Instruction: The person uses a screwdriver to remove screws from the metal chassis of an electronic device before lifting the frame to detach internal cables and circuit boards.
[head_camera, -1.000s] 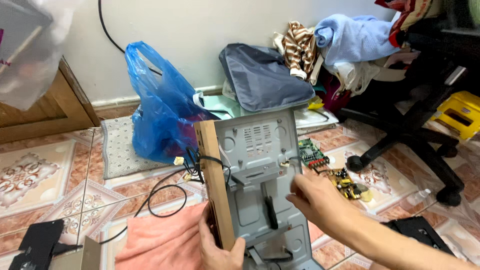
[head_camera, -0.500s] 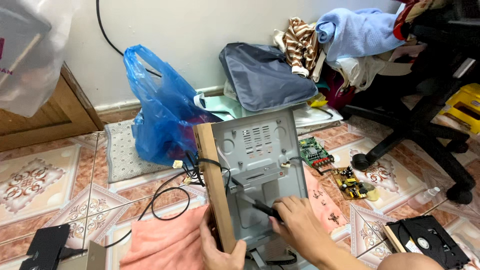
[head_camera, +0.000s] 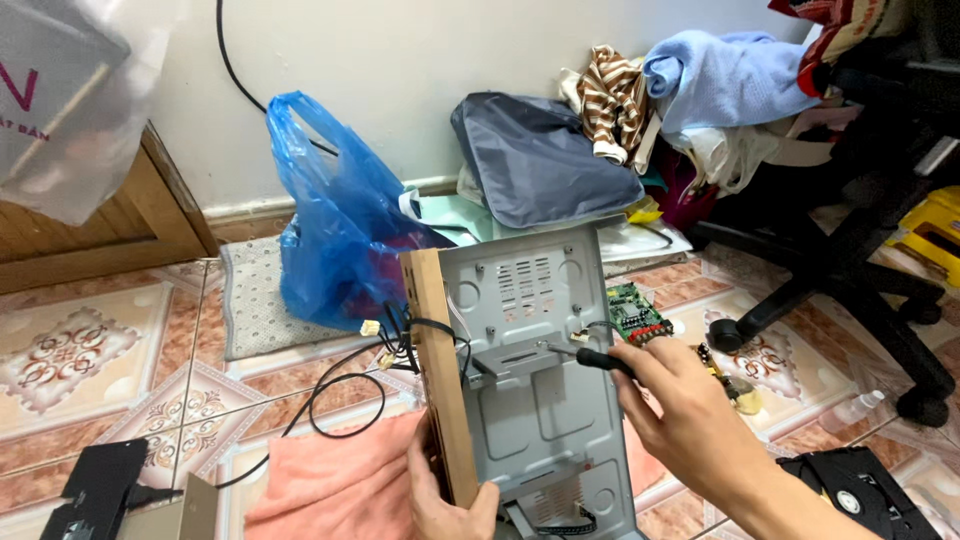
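A grey metal chassis (head_camera: 540, 400) with a wooden side panel (head_camera: 440, 380) stands tilted upright on the tiled floor. My left hand (head_camera: 445, 495) grips the lower edge of the wooden panel. My right hand (head_camera: 690, 415) holds a black-handled screwdriver (head_camera: 590, 358), its tip resting against the metal bracket in the middle of the chassis. Black wires (head_camera: 400, 340) with small connectors hang from the chassis's left side.
A blue plastic bag (head_camera: 340, 220) sits behind the chassis, a green circuit board (head_camera: 632, 312) to its right. A pink towel (head_camera: 335, 480) lies below left. An office chair base (head_camera: 840, 280), piled clothes (head_camera: 700, 90), a grey bag (head_camera: 540, 160) and a disc drive (head_camera: 860, 490) surround the spot.
My right hand has picked up the screwdriver from low on the chassis and raised it to the middle bracket. The left hand keeps its hold on the wooden panel.
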